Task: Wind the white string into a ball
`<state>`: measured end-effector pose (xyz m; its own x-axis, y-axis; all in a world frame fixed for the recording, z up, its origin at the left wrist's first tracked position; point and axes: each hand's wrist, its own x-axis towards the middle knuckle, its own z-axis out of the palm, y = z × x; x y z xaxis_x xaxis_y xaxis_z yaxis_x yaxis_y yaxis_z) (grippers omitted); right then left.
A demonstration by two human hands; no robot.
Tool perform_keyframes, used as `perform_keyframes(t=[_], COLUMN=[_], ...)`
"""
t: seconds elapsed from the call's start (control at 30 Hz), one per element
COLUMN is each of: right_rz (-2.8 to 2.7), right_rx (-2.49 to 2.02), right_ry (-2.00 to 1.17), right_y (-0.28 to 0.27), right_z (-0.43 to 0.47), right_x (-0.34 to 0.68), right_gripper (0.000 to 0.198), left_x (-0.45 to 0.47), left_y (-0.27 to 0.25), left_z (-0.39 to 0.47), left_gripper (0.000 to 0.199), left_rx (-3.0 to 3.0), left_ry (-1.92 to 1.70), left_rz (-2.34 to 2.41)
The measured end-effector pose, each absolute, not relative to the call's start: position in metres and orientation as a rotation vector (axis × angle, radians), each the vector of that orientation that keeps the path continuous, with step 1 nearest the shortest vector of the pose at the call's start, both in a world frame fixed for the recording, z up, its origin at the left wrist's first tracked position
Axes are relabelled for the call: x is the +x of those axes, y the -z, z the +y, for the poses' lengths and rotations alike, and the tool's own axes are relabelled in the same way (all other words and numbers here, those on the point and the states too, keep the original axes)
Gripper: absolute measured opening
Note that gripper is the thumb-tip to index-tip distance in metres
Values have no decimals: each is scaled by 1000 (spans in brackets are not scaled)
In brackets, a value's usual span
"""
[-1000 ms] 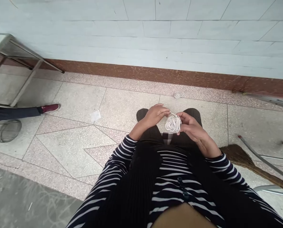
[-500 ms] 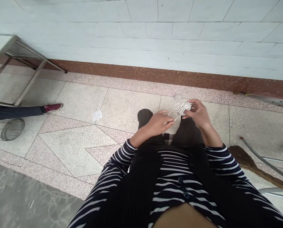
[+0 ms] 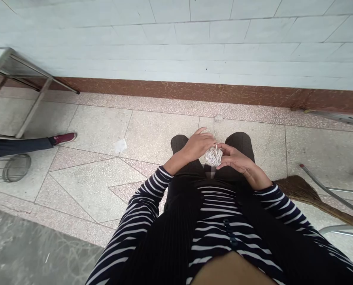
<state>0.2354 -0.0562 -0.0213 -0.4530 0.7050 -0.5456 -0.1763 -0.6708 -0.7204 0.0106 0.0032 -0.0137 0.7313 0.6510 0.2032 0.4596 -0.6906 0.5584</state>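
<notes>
the small ball [image 3: 213, 156] at the centre of the frame looks like wound white cord or paper strip, matt and ridged; the striped sleeves [image 3: 146, 202] are soft knit cloth, dull in finish; the floor [image 3: 96, 174] is speckled terrazzo, smooth with a faint sheen; the wall [image 3: 176, 39] across the top is pale glazed tile over a brown stone skirting [image 3: 164, 89]; the broom [image 3: 301, 192] at right is coarse dry straw; the table legs [image 3: 34, 105] at upper left are brushed metal
</notes>
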Motion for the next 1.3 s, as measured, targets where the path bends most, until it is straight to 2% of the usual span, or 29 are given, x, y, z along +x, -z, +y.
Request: perform_keyframes(t=[0.1,0.27,0.4,0.5,0.57,0.67,0.83,0.93,1.1,1.2,1.3], right_rz=[-811,-844,-1003,-1159,-1237,-1342,-1141,-992,-920,-1022,-1160], right_rx=[-1124,-1126,-1165,-1261,-1412,-1567,-1312,-1108,-970,-976,-1051], right_ry=[-2180,-1948,-1486,-1012,-856,-964,-1844,-2040,-1856,-1596,-1246], right_y=[3,-30,-34,-11,11,35,28,8,-22,-41,-53], right_z=[-60,-56,-30,-7,-1,-11,-42,-48,-41,-20,8], right_x=[230,238,252,256,252,240,230,235,241,245,250], right_gripper=[58,55,57,60,54,47,51,53,55,58,58], left_x=[17,26,33,34,30,20,13,16,24,27,30], left_y=[16,36,46,37,27,12,2,10,39,39,17], left_z=[5,-4,-24,-31,-27,-13,2,3,2,0,-3], left_gripper=[33,29,32,39,37,29,30,31,31,34,39], left_rx=[2220,1822,1813,1972,2150,2455,2652,2486,2070,1946,1988], left_ry=[-541,-632,-501,-475,-523,-562,-529,-642,-715,-616,-583], left_rz=[836,1036,1028,976,994,991,839,873,1060,1120,1057])
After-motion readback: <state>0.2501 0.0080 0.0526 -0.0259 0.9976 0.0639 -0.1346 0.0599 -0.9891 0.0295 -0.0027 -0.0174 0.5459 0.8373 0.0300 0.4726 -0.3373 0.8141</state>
